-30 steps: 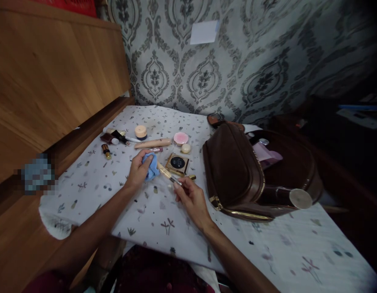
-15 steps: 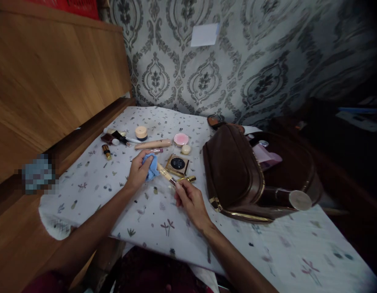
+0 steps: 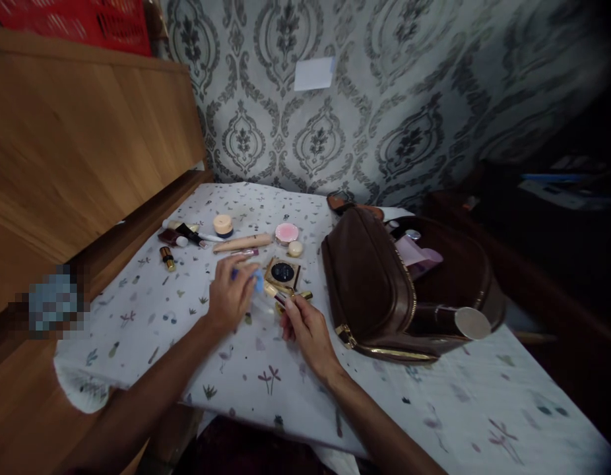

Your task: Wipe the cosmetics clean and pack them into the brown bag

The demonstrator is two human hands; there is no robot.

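My left hand (image 3: 229,293) is closed on a crumpled blue cloth (image 3: 258,280), slightly smeared by motion. Between the fingers and thumb of my right hand (image 3: 308,330) is a slim beige cosmetic tube (image 3: 272,290) with a dark end; the cloth is at its far tip. Just beyond lies a square gold compact (image 3: 282,272) with a black round centre. A gold tube (image 3: 304,296) rests beside my right fingers, partly hidden. Farther back are a pink round compact (image 3: 286,233), a small cream jar (image 3: 295,249) and a long beige tube (image 3: 242,243).
An open brown cosmetic bag (image 3: 369,290) stands on the right of the patterned tablecloth (image 3: 187,343). At the back left are a beige jar (image 3: 223,225), a gold-and-brown bottle (image 3: 167,258) and several tubes. A wooden cabinet (image 3: 97,132) borders the left side.
My left hand has turned, and the blue cloth is more hidden behind its fingers. My right hand still holds the cosmetic tube in nearly the same place. The view has shifted slightly.
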